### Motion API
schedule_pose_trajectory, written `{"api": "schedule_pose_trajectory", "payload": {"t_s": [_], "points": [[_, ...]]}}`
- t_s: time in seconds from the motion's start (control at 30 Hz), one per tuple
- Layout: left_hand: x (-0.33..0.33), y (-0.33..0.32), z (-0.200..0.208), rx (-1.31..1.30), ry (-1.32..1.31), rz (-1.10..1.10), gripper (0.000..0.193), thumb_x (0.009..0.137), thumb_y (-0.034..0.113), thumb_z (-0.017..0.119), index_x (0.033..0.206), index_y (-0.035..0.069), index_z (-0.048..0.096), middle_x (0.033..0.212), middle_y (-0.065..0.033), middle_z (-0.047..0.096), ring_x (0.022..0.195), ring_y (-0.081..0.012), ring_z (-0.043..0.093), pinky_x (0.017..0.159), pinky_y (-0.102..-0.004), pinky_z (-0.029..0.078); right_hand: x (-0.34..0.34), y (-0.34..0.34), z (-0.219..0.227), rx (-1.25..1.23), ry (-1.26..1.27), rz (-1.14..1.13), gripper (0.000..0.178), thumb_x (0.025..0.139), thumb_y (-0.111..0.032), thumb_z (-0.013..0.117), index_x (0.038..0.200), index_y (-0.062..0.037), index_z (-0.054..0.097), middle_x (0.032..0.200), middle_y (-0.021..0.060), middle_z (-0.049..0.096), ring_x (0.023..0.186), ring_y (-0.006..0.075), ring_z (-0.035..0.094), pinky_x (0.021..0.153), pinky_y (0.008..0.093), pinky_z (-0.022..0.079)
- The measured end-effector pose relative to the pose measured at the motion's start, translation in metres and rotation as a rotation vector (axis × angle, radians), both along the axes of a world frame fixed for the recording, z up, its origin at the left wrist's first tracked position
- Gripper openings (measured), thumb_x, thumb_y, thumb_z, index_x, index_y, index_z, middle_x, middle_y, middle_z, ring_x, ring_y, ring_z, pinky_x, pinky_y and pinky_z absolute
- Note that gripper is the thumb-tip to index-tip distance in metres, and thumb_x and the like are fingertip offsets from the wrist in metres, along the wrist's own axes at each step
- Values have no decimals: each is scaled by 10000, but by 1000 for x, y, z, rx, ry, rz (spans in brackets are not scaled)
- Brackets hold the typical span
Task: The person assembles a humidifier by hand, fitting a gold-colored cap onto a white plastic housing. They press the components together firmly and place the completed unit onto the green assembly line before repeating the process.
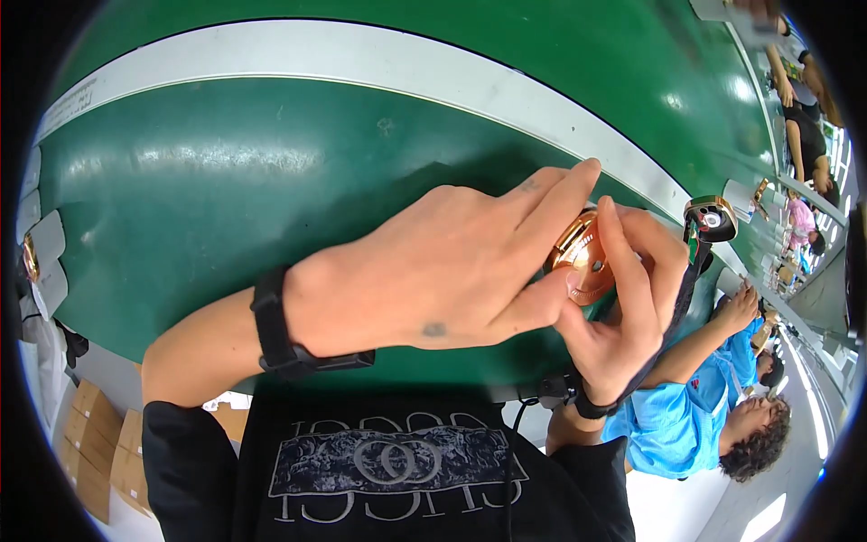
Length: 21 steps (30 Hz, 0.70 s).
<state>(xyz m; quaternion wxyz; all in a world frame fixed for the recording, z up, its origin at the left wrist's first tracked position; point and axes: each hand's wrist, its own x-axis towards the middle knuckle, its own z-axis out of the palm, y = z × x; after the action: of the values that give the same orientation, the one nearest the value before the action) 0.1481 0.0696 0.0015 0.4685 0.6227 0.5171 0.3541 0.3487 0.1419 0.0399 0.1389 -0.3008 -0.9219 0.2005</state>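
A shiny round rose-gold metal watch case (591, 256) is held between my hands, right of the middle and just above the green table surface. My left hand (433, 262) reaches across from the left, its thumb and fingers closed on the case's left side. From the other side my right hand (646, 280) pinches the case between curled fingers and thumb. Beyond the right knuckles is a gold-rimmed smartwatch body (711, 219) with a dark back and a round pale sensor. A green strip (694, 248) shows beneath it; what supports it is hidden.
A white strip (361, 56) curves across the green tabletop (199, 199). Pale holders with a gold piece (32, 257) stand at the far left edge. Cardboard boxes (90, 443) are at lower left. A person in blue (686, 406) works close on my right, with other people farther along.
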Motion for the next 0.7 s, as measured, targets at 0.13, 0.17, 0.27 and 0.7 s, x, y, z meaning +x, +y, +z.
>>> {"api": "schedule_pose_trajectory", "payload": {"t_s": [0.13, 0.17, 0.27, 0.7], "points": [[5, 2, -3, 149, 279, -3, 570, 1051, 371, 442, 1420, -63, 452, 1301, -235, 577, 1027, -363, 651, 904, -421, 529, 1, -2, -31, -24, 153, -11, 584, 799, -168, 806, 1322, 23, 629, 1275, 169, 541, 1168, 329, 589, 973, 430, 507], [6, 2, -6, 239, 366, 2, 568, 1059, 394, 421, 1391, -64, 470, 1271, -232, 589, 1053, -359, 633, 937, -429, 512, -2, -4, -40, -46, 236, -13, 593, 802, -176, 807, 1325, 20, 607, 1291, 175, 529, 1179, 335, 583, 980, 436, 506], [2, 10, -22, 306, 165, -33, 529, 1084, 416, 385, 1306, -47, 510, 1239, -210, 605, 1090, -327, 597, 993, -437, 473, -5, -3, -43, -89, 303, -10, 611, 807, -192, 810, 1329, 12, 566, 1338, 194, 506, 1211, 353, 570, 995, 449, 503], [32, 64, -17, -325, -894, 289, 548, 1127, 436, 272, 1181, -22, 567, 1061, -129, 681, 892, -209, 681, 865, -320, 524, -19, 3, -36, -53, 312, 64, 470, 912, -247, 710, 1254, 35, 555, 1247, 264, 612, 1082, 415, 635, 898, 483, 533]]}}
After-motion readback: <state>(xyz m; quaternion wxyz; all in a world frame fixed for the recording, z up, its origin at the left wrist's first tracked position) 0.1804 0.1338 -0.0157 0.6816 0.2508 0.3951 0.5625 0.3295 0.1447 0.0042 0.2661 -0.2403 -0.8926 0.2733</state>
